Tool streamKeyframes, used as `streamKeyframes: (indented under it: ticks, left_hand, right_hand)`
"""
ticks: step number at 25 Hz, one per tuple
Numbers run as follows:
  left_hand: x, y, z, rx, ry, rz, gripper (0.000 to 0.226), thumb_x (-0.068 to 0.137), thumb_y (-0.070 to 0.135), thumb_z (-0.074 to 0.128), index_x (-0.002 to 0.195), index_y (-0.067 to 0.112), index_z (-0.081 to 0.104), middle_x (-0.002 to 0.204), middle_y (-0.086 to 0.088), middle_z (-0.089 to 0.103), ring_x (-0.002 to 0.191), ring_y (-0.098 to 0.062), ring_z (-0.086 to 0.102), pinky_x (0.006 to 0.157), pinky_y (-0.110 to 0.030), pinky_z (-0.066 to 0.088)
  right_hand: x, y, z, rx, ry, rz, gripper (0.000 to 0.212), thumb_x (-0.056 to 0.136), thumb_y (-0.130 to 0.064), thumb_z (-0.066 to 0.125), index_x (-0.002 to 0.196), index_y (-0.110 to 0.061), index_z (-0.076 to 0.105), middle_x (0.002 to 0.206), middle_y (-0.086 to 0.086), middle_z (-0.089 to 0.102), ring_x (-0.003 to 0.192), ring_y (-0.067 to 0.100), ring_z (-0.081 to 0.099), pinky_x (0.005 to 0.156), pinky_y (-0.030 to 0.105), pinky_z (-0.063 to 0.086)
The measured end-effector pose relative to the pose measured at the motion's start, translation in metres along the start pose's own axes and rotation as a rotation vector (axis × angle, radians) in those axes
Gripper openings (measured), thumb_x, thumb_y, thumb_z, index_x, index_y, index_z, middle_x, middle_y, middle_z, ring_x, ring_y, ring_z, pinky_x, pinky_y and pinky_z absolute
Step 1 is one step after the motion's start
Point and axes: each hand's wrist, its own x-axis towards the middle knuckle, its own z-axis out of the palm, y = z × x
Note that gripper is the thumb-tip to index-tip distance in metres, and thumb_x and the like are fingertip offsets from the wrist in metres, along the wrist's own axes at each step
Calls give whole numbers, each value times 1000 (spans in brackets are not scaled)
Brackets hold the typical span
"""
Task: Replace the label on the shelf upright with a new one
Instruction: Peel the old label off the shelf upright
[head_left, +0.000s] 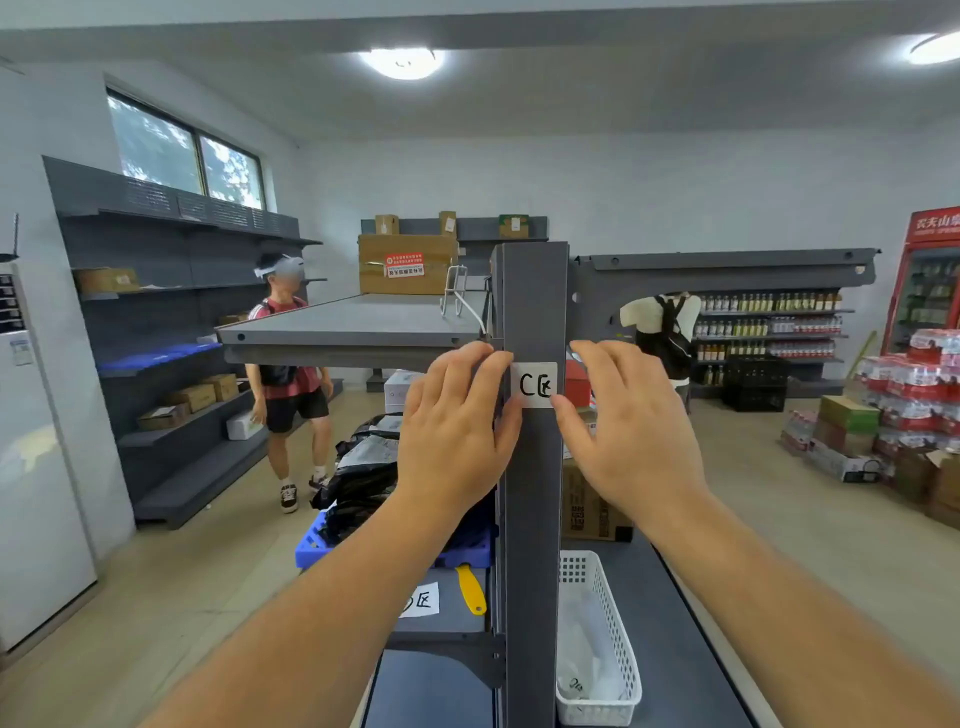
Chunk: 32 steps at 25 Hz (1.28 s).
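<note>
Label (535, 384), white, black handwritten marks, sits flat on the front face of the grey shelf upright (535, 519), near frame centre and just under the top shelf board (353, 325). My left hand (457, 421) presses at the label's 9 o'clock edge, fingers (493, 358) loosely spread and laid against the upright's corner, gripping nothing. My right hand (628, 421) is at the 3 o'clock side; its thumb tip touches the label's lower right corner, the other fingers splayed wide and free of the post. Whether the label is fully stuck down, I cannot tell.

Down at 7 o'clock from the label, on the lower shelf: a second white paper slip (422, 600) with handwriting, partly hidden by my left forearm, and just beside it a yellow-handled tool (471, 590). At 5 o'clock, a white perforated basket (618, 623) beside the upright. A blue crate (311, 545) with black bags lies beyond the slip.
</note>
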Motion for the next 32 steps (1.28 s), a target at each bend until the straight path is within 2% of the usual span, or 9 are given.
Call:
streamKeyframes:
  ticks: [4,10,15,19,22,26,29,32]
  left_hand:
    - [-5,6,13,-108,52,-4,37,98,25,62,132,14,66,131,-6,66,117,-27,61,97,-41,49]
    - [-11,12,21,-201,73,-103,35,100,24,61,133,12,64,134,-5,65,119,-22,60,102,-35,46]
    - [-9,21,23,-256,110,-165,31,100,19,63,129,10,65,131,-7,67,120,-21,60,105,-31,44]
    - [-7,25,24,-287,130,-206,28,100,19,61,126,10,66,129,-6,67,119,-17,58,105,-26,41]
    - [-5,30,24,-321,156,-242,23,99,17,62,119,10,68,124,-5,67,115,-12,56,102,-21,40]
    - [2,33,24,-382,149,-316,12,98,17,62,108,13,67,116,-1,64,106,-4,50,94,-25,47]
    - [2,34,22,-424,112,-338,6,97,17,63,102,14,63,110,2,61,98,-10,55,85,-27,50]
    - [1,35,19,-421,114,-345,10,98,20,63,108,16,61,101,9,58,90,-13,56,79,-27,49]
  right_hand:
    - [1,2,11,79,1,-46,48,99,-36,60,141,-15,57,129,3,66,117,23,60,92,38,56]
    - [-3,2,22,198,-4,2,51,100,-34,61,147,-16,52,125,2,71,112,21,66,81,36,61]
    - [-5,1,26,266,12,-4,53,101,-35,58,149,-15,50,132,2,70,118,18,67,85,31,62]
    - [-3,1,27,306,14,2,53,100,-33,59,148,-13,51,130,4,70,114,19,69,84,29,61]
    - [-2,1,28,318,14,7,53,100,-32,59,148,-12,52,124,4,72,107,18,70,81,25,59]
    - [-2,3,27,309,1,4,53,99,-32,59,148,-11,52,119,3,73,103,16,70,77,16,50]
    - [-2,4,24,308,-10,-2,53,99,-32,60,148,-12,52,118,2,73,103,15,69,78,15,46]
    - [-3,5,23,316,-9,-5,52,99,-30,62,147,-11,54,115,2,73,100,15,70,77,15,45]
